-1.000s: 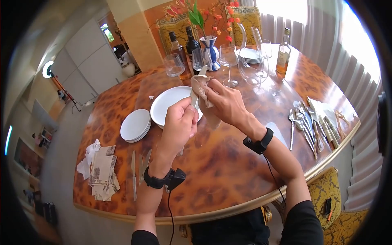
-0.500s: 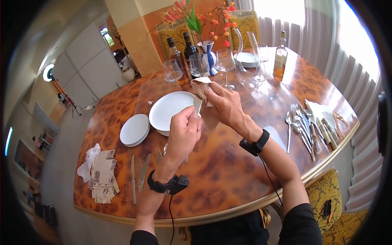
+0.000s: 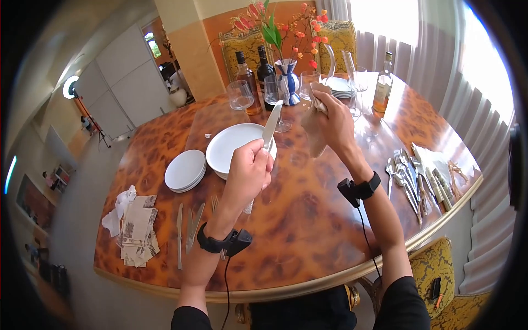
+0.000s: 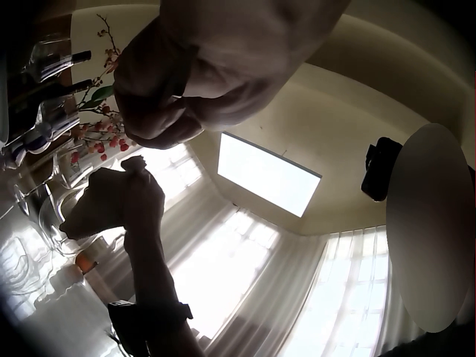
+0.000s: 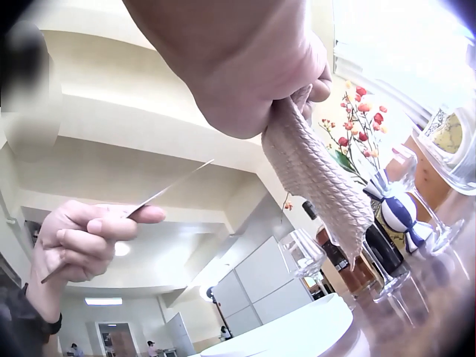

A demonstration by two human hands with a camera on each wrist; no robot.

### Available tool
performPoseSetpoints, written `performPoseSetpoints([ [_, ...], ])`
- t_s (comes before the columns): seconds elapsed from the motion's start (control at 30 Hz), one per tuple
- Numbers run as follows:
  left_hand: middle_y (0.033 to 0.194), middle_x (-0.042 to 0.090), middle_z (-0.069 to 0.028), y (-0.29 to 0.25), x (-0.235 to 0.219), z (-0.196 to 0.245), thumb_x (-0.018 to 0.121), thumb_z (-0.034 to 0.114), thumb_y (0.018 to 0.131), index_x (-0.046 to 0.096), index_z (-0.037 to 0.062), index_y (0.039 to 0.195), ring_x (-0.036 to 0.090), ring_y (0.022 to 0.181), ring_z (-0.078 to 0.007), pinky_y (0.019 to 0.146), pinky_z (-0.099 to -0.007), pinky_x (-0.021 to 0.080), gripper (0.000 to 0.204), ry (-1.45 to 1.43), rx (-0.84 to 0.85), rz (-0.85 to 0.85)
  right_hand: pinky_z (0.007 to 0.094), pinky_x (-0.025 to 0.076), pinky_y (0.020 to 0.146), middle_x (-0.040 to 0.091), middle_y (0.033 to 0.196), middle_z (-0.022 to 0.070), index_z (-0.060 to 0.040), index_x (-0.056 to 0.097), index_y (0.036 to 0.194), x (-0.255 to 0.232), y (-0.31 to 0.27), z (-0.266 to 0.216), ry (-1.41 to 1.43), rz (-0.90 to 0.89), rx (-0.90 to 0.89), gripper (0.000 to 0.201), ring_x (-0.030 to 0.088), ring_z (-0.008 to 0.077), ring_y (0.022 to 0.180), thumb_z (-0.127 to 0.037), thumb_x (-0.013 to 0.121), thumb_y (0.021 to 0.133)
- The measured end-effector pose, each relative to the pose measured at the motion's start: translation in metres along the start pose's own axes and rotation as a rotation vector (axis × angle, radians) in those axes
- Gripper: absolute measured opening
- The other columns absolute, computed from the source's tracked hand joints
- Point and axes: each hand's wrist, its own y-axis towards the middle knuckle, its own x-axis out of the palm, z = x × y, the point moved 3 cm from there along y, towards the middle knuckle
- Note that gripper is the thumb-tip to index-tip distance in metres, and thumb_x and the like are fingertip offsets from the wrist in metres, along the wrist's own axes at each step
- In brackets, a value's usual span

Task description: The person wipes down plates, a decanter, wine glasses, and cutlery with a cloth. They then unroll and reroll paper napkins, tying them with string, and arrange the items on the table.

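Note:
My left hand point(image 3: 250, 170) grips a table knife point(image 3: 271, 127) by its handle, the blade pointing up over the large white plate point(image 3: 225, 144). In the right wrist view the knife's blade point(image 5: 175, 184) shows nearly edge-on above the fingers. My right hand point(image 3: 336, 122), held up to the right of the blade, pinches a bunched beige cloth point(image 3: 312, 132). The cloth hangs down from the fingers, apart from the knife; its textured weave shows in the right wrist view. The left wrist view is dark, and the knife is hardly visible there.
Small stacked plates point(image 3: 184, 170), table knives point(image 3: 180, 236) and a fork point(image 3: 215, 203) lie to the left, beside printed paper napkins point(image 3: 137, 225). Several pieces of cutlery point(image 3: 404, 170) lie at the right. Wine glasses point(image 3: 275, 91), bottles point(image 3: 266, 69) and a striped vase point(image 3: 289, 82) stand at the back.
The cloth was wrapped against the knife's blade between both hands. My right hand has since drawn it off, up and to the right, leaving the blade bare in my left hand.

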Motion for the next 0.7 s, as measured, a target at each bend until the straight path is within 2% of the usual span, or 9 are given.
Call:
performPoseSetpoints([
  [0.07,0.071,0.052,-0.0026,0.001,-0.003,0.001,0.039,0.008,0.101,0.056,-0.0056,0.106,0.038,0.041,-0.0028,0.037,-0.0191,0.028,0.023,0.007,0.009,0.020,0.0406,0.052,0.078,0.069,0.101,0.0178,-0.0053,0.065,0.113,-0.003,0.003,-0.005,0.208,0.001,0.098,0.034,0.065,0.0387,0.091,-0.006,0.054,0.081],
  [0.1,0.071,0.053,-0.0025,0.001,-0.003,0.001,0.038,0.008,0.101,0.056,-0.0056,0.105,0.038,0.042,-0.0029,0.037,-0.0192,0.029,0.023,0.000,0.020,0.015,0.0359,0.051,0.077,0.069,0.095,0.0181,-0.0023,0.065,0.111,-0.004,0.003,-0.008,0.327,-0.038,0.185,0.031,0.068,0.0316,0.087,-0.005,0.051,0.083],
  [0.13,0.071,0.053,-0.0025,0.001,-0.004,0.001,0.038,0.007,0.101,0.056,-0.0056,0.104,0.039,0.042,-0.0029,0.037,-0.0194,0.030,0.022,-0.005,0.031,0.007,0.0359,0.051,0.077,0.069,0.095,0.0181,-0.0023,0.065,0.111,-0.003,0.003,-0.012,0.327,-0.045,0.179,0.031,0.068,0.0316,0.087,-0.005,0.051,0.083],
  [0.2,0.071,0.053,-0.0022,0.001,-0.005,0.003,0.038,0.007,0.101,0.057,-0.0058,0.104,0.039,0.042,-0.0030,0.037,-0.0194,0.030,0.023,0.009,0.044,0.014,0.0305,0.048,0.076,0.068,0.091,0.0105,0.0004,0.064,0.106,-0.001,0.003,-0.014,0.494,-0.055,0.265,0.025,0.063,0.0168,0.087,-0.005,0.048,0.088],
  [0.33,0.071,0.053,-0.0019,0.000,-0.003,0.006,0.039,0.007,0.101,0.057,-0.0058,0.101,0.040,0.042,-0.0032,0.038,-0.0193,0.030,0.022,0.012,0.084,0.017,0.0286,0.048,0.079,0.067,0.097,0.0060,-0.0006,0.064,0.109,0.003,-0.003,-0.020,0.567,-0.197,0.364,0.025,0.062,0.0156,0.090,-0.013,0.048,0.094],
  [0.4,0.071,0.052,-0.0017,0.000,-0.002,0.006,0.039,0.007,0.101,0.057,-0.0055,0.102,0.039,0.042,-0.0031,0.038,-0.0193,0.030,0.022,-0.017,0.076,0.013,0.0306,0.050,0.082,0.065,0.110,0.0060,-0.0021,0.061,0.119,0.003,-0.007,-0.035,0.961,-0.322,0.493,0.034,0.063,0.0170,0.094,-0.024,0.046,0.098],
  [0.5,0.072,0.051,-0.0013,0.001,-0.004,0.003,0.039,0.009,0.102,0.056,-0.0048,0.106,0.038,0.043,-0.0030,0.038,-0.0191,0.029,0.022,-0.081,0.066,0.000,0.0330,0.053,0.080,0.062,0.120,0.0071,-0.0015,0.054,0.132,0.003,-0.009,-0.051,1.347,-0.373,0.595,0.045,0.064,0.0185,0.099,-0.033,0.044,0.100],
  [0.63,0.072,0.049,-0.0008,0.004,-0.006,0.000,0.038,0.011,0.103,0.054,-0.0038,0.111,0.036,0.042,-0.0032,0.039,-0.0187,0.028,0.023,-0.137,0.056,0.016,0.0311,0.052,0.081,0.061,0.118,0.0082,-0.0028,0.052,0.137,0.001,-0.013,-0.059,1.447,-0.392,0.605,0.052,0.062,0.0175,0.099,-0.039,0.042,0.102],
  [0.7,0.073,0.050,-0.0011,0.004,-0.005,0.000,0.038,0.011,0.103,0.054,-0.0036,0.108,0.036,0.043,-0.0032,0.039,-0.0186,0.028,0.023,-0.141,0.048,0.017,0.0288,0.053,0.078,0.064,0.114,0.0070,-0.0019,0.052,0.138,0.000,-0.016,-0.062,1.257,-0.440,0.639,0.051,0.063,0.0135,0.094,-0.038,0.047,0.101],
])
